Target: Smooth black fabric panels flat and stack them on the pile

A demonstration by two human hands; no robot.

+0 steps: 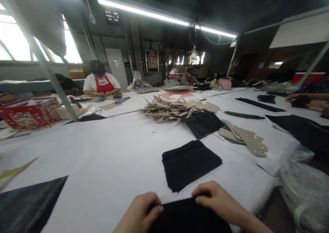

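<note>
A piece of black fabric (pixel 187 217) lies low at the bottom of the head view, its lower part cut off by the frame. My left hand (pixel 144 210) pinches its upper left edge between thumb and fingers. At the upper right edge, my right hand (pixel 218 200) grips the same fabric, thumb toward me. Just beyond my hands a stack of black fabric pieces (pixel 191 164) rests on the white table (pixel 102 171). Behind that stack lies a black handbag (pixel 204 123) with a grey-wrapped handle.
Beige bag pieces (pixel 169 107) form a heap mid-table, with flat beige straps (pixel 244 135) and a green cucumber (pixel 244 115) to the right. A dark sheet (pixel 31 205) lies near left. A metal post (pixel 55 78) rises at left. Co-workers sit around the table; another person's hands (pixel 303 99) show at right.
</note>
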